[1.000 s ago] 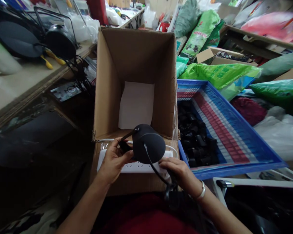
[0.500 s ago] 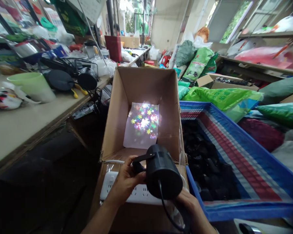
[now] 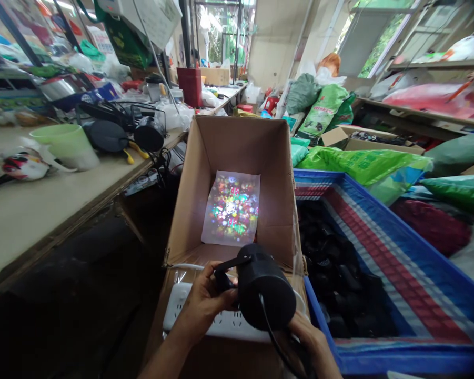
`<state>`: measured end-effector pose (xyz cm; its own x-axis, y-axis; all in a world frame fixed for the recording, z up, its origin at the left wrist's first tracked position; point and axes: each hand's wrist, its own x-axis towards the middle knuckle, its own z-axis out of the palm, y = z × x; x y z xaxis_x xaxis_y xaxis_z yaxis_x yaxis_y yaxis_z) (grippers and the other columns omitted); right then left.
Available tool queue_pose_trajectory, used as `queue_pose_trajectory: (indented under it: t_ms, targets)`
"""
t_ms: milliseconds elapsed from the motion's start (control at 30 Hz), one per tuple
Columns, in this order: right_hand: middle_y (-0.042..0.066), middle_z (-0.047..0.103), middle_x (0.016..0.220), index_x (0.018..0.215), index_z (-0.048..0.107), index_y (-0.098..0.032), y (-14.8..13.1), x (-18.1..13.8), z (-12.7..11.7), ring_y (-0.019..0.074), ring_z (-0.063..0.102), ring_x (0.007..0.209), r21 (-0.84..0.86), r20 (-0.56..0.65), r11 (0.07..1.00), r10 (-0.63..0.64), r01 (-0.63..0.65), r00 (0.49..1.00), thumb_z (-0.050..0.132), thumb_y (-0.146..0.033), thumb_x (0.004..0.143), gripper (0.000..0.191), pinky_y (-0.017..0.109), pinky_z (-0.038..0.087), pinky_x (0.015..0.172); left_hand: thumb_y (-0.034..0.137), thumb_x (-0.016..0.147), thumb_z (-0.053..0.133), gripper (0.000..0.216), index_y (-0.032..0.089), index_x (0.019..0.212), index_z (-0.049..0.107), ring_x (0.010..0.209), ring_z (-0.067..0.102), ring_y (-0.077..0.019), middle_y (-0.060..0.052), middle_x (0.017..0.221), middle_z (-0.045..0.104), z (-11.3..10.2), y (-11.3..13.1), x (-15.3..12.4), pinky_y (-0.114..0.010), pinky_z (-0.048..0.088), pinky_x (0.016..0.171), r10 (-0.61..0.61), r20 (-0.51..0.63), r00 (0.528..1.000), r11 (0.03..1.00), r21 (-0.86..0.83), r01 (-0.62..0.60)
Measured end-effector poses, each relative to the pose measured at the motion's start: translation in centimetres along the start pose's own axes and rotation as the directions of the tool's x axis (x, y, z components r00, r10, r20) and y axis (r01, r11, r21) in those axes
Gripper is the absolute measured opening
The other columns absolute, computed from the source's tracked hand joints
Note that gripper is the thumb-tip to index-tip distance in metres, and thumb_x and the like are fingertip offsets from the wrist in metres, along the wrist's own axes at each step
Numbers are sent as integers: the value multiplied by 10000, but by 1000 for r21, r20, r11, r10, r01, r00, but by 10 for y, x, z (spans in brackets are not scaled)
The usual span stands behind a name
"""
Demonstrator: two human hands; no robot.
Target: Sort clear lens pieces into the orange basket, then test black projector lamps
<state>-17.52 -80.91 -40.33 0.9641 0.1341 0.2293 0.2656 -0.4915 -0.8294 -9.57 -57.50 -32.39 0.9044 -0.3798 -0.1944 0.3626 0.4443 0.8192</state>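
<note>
A black round projector lamp is held over the front edge of an open cardboard box. My left hand grips its bracket on the left side, fingers closed. My right hand sits under and behind the lamp near its black cable, fingers mostly hidden. The lamp throws a patch of coloured lights onto a white sheet at the back of the box. A white power strip lies on the box's front flap, just below the lamp.
A blue plastic crate with several black lamps stands at the right. Green bags pile up behind it. A long workbench at the left carries a green cup, more black lamps and cables.
The view has tilted up. The lamp has come on, and its coloured pattern on the white sheet has shifted. Both hands stay on the lamp.
</note>
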Motion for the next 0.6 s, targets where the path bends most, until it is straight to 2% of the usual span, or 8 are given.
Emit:
queue_pose_trajectory:
  t_ms: [167,267,367,467,533,600]
  targets:
    - [56,656,809,850,689,-267,-24,1,15,209,629,762,-70,-122,997,9,-18,993,555,-328,774,166,256,541,631,158,643,716,353,237,922,516,635,567,-72,55,734,603,-5,-3,1,-161,467,544,6,27,1000,1000,-3,-6]
    - [41,629,725,755,682,-252,-32,3,20,180,618,677,-27,-201,998,42,-49,979,549,-342,777,162,219,524,574,167,662,701,343,234,931,499,645,565,-79,48,749,600,-8,-5,2,-179,467,556,4,47,999,1000,17,-5]
    - [33,597,673,690,639,-216,-38,4,14,165,595,622,43,-300,995,104,-95,948,542,-348,782,188,218,515,560,196,660,700,360,227,945,481,686,575,-113,26,782,609,-7,-5,0,-228,480,594,23,37,999,998,62,-26]
    - [28,581,689,710,593,-204,-45,0,5,170,588,662,143,-273,961,267,-236,924,555,-327,782,147,231,520,585,230,691,668,327,209,963,488,778,583,-150,-9,828,622,-3,-3,-4,-268,471,693,96,14,995,961,260,-97]
    - [44,603,827,822,583,-216,-52,-5,3,197,598,786,285,-249,906,384,-312,889,590,-332,761,130,272,531,675,257,727,626,274,209,966,502,764,589,-155,-16,816,623,2,-1,-9,-257,467,679,151,14,988,873,468,-140]
    - [70,565,1068,1047,516,-260,-60,-8,4,219,590,891,457,-224,842,422,-288,878,626,-379,728,358,351,517,778,265,757,585,241,230,984,511,729,597,-157,-12,800,623,6,0,-14,-253,467,655,216,60,975,738,644,-203]
